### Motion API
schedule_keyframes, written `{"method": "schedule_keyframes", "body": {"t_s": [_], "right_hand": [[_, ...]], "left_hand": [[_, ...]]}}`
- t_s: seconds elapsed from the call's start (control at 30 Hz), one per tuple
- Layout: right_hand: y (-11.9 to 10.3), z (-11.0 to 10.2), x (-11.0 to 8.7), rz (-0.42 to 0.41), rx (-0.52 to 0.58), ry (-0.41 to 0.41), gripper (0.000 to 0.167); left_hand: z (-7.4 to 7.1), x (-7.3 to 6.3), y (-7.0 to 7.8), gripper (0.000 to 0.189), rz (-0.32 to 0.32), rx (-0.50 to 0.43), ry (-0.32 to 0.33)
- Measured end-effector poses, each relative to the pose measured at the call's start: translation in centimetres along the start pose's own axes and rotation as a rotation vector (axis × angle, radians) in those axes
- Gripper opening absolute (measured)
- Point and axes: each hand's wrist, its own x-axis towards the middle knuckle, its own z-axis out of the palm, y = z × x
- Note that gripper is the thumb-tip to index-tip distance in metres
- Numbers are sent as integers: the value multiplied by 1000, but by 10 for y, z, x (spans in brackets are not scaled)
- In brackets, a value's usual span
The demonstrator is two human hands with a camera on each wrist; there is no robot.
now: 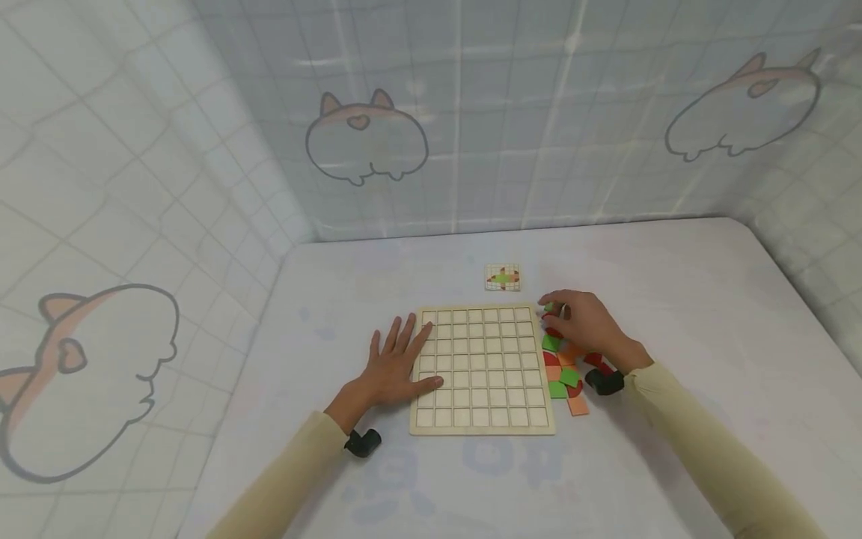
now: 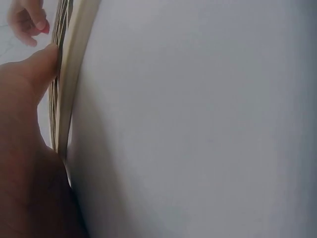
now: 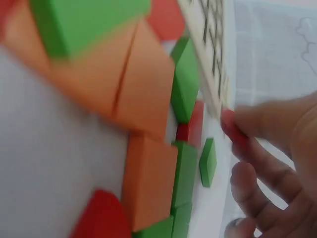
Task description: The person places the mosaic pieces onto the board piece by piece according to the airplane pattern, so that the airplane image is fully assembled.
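A square wooden grid board (image 1: 480,361) lies flat on the table. My left hand (image 1: 390,374) rests with fingers spread over its left edge, the thumb lying on the grid. At the board's right side, my right hand (image 1: 587,322) pinches a small red piece (image 3: 233,125) between thumb and fingertip, near the upper right corner. Beneath and beside that hand lies a loose heap of pieces: green squares (image 1: 569,376), orange squares (image 1: 578,406) and red pieces with rounded edges (image 1: 550,359). Part of the heap is hidden by the hand.
Behind the board lies a small card (image 1: 503,278) with a green, red and orange pattern on a grid. Pale curtains (image 1: 498,172) with animal drawings hang around the white table (image 1: 364,269). Dark wrist cameras (image 1: 364,443) sit on both wrists.
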Motion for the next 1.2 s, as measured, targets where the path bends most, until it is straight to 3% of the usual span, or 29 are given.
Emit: {"method": "schedule_keyframes", "body": {"t_s": [0.13, 0.33, 0.53, 0.73, 0.87, 1.03, 1.2], "right_hand": [[-4, 3, -8, -51, 81, 75, 20], [-13, 10, -18, -28, 238, 134, 13], [-18, 16, -21, -73, 227, 137, 23], [-24, 20, -25, 54, 280, 155, 5], [-27, 25, -27, 138, 324, 145, 6], [-32, 32, -29, 140, 311, 144, 14], [-36, 39, -31, 168, 246, 137, 11]], "left_hand": [[3, 1, -1, 99, -1, 5, 15], [5, 2, -1, 98, -1, 2, 25], [5, 2, -1, 99, -9, 2, 27], [5, 2, -1, 99, -20, 19, 11], [5, 1, -1, 99, -14, 13, 23], [6, 1, -1, 99, -4, 3, 42], [8, 2, -2, 98, -7, 7, 44]]}}
